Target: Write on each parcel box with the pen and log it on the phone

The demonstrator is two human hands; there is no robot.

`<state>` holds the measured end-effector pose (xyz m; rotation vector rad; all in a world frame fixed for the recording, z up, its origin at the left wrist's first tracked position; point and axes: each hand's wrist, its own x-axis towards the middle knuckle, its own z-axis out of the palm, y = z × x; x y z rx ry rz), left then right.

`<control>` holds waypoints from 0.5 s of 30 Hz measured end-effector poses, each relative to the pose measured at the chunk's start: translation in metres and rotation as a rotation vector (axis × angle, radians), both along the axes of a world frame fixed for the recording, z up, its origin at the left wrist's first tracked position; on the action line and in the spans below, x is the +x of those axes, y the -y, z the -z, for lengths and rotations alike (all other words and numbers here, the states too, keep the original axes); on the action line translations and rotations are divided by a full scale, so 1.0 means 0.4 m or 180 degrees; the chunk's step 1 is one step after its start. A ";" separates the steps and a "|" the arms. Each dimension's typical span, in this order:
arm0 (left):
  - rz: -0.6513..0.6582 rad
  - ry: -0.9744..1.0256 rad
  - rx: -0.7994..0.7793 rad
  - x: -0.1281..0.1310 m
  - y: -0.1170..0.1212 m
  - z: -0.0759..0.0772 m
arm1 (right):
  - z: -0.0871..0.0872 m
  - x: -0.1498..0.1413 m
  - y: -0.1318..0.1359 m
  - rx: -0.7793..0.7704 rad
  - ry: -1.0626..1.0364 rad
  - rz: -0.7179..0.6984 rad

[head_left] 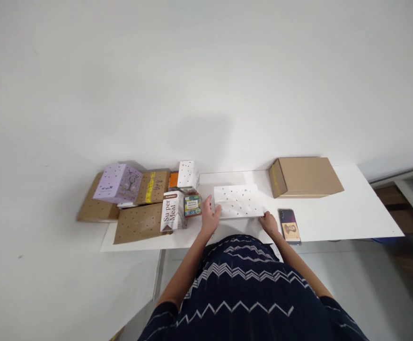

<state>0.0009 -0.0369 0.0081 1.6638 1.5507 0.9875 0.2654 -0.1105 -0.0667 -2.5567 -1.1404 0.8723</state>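
Note:
A flat white box (240,201) with small scattered dark marks lies on the white table in front of me. My left hand (210,215) is at its left edge, thumb and fingers apart, with the fingertips by the side of the box. At the lower right corner, my right hand (270,222) has its fingers curled in and pinches that corner. Just left of my left hand stand a small green and orange box (192,205) and a white and brown "Su-per Meal" box (172,211). To the right of my right hand lies a phone (289,226) with a picture on its back.
A large brown carton (305,176) stands against the wall at the right. On the left are a lilac box (117,182), a carton with yellow tape (153,186), an upright white box (188,175) and a flat brown carton (140,222). The white table (362,213) ends near my body.

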 end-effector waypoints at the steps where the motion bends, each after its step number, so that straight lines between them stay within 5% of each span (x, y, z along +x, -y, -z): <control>1: 0.0025 -0.0152 0.0285 0.004 -0.002 -0.004 | 0.001 0.001 -0.004 0.0006 -0.0020 0.0017; 6: 0.0354 -0.0835 0.1230 0.042 -0.016 -0.039 | -0.013 0.026 -0.024 0.0091 -0.0238 0.0232; 10: 0.0950 -0.1204 0.1543 0.090 -0.028 -0.061 | -0.072 0.059 -0.045 0.0383 -0.0394 0.0569; 15: 0.1376 -0.1707 0.1425 0.146 -0.028 -0.068 | -0.200 0.069 -0.087 0.2075 -0.1360 0.1412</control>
